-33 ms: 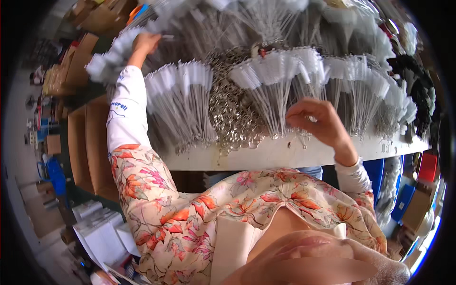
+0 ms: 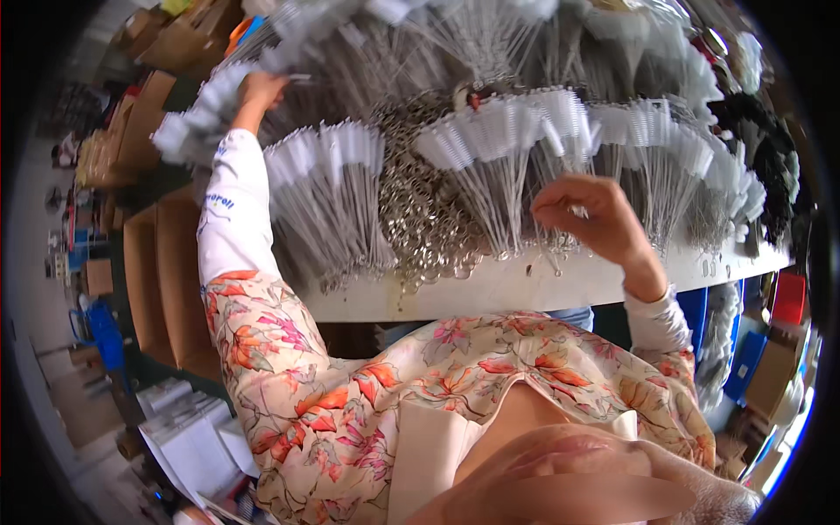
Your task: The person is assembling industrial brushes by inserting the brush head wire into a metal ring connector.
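At the far left of the table, my left hand (image 2: pixel 262 90) reaches among wire brushes with white bristles. Its fingers are closed, and a thin white piece (image 2: pixel 299 77) shows beside the fingertips. My right hand (image 2: pixel 595 214) is raised over the near side of the table, in front of a fanned bundle of the same brushes (image 2: pixel 477 140). Thumb and fingers curl together there; what they hold, if anything, is too small to make out. Between the near bundles lies a heap of small metal rings (image 2: pixel 429 210). Another brush bundle (image 2: pixel 324 192) lies nearer my left arm.
More brush bundles (image 2: pixel 481 39) fill the back of the white table (image 2: pixel 385 297). Black material (image 2: pixel 761 166) lies at its right end. An open cardboard box (image 2: pixel 162 280) stands on the left, with white boxes (image 2: pixel 188 429) below. A red bin (image 2: pixel 789 297) is at right.
The whole view has shifted slightly. My right hand has moved a little to the right relative to the brushes. My left hand stays among the far-left brushes, its fingers still closed.
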Demonstrator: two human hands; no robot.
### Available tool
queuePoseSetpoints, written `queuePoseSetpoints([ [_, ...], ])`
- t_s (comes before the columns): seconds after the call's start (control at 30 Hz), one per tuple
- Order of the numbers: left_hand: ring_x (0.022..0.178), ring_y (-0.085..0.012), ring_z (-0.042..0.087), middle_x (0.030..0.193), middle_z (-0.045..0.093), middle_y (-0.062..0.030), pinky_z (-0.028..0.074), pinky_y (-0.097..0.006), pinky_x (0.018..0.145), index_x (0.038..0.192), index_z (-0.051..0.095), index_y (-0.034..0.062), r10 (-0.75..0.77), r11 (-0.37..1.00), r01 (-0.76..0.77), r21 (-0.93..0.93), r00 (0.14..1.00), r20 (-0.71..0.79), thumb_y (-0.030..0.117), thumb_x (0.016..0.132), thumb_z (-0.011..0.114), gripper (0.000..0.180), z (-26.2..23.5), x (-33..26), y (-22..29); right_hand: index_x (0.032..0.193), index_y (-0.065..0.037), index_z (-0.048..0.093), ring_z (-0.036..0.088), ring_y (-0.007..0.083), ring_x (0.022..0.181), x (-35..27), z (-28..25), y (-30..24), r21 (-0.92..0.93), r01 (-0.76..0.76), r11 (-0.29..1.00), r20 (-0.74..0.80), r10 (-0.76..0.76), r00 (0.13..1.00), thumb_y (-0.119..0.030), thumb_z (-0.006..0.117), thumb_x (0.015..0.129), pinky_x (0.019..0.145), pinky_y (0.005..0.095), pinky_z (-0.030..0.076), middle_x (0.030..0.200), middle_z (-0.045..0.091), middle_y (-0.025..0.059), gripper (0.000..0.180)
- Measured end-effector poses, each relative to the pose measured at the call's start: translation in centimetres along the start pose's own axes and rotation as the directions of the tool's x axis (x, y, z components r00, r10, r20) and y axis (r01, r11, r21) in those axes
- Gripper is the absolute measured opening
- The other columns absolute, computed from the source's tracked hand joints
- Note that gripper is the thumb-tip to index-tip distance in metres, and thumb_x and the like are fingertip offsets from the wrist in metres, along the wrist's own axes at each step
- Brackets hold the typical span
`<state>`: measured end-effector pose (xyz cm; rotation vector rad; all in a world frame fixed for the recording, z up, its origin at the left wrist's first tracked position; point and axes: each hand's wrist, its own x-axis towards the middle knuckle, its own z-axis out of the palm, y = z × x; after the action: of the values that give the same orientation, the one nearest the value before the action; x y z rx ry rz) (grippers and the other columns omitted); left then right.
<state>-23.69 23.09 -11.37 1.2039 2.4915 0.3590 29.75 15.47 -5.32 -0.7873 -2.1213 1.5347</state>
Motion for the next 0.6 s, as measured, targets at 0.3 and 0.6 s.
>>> queuePoseSetpoints([
  [0.3,0.06,-0.0128,0.063,0.075,0.068,-0.0051,0.049,-0.026,0.05,0.086,0.067,0.0042,0.084,0.953,-0.146,-0.265,0.969,-0.233,0.02,0.086,0.062,0.017,-2.5,1.1,-1.7,0.1,-0.002,0.065,0.066,0.0145,0.076,15.9,-7.2,-1.3,-0.628,0.163,0.761,0.077,-0.148,0.986,-0.017,0.058,0.09,0.071,0.0296,0.056,0.086,0.066,0.0075,0.019],
  [0.6,0.039,-0.0046,0.029,0.071,0.059,-0.0028,0.023,-0.024,0.034,0.078,0.063,0.0025,0.185,0.809,-0.141,-0.57,0.983,0.019,0.033,0.081,0.068,0.031,-1.4,-8.4,7.2,0.083,-0.01,0.069,0.064,0.0325,0.071,25.7,-2.9,3.4,-0.924,-0.025,0.381,-0.129,-0.249,0.96,-0.033,0.059,0.075,0.065,0.0427,0.051,0.074,0.065,0.0145,0.026],
])
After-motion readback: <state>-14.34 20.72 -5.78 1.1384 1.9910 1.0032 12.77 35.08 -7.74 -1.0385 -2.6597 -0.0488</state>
